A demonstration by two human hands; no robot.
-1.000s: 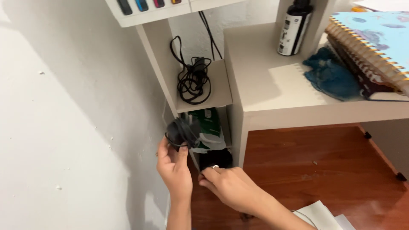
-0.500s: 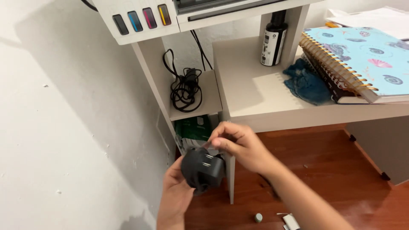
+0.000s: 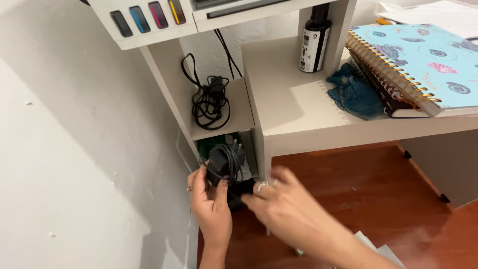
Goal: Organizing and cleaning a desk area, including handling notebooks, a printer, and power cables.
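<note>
Beside a white wall, below the pale desk shelf (image 3: 219, 127), the left hand (image 3: 211, 204) now grips a black corded power adapter (image 3: 224, 164) raised back up, while the right hand (image 3: 284, 206), lowered, pinches its black underside.

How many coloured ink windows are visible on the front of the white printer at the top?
4, in one row on the printer front, left to right: black, blue, magenta, yellow. The picture's top edge cuts the printer, so more may be hidden.
</note>
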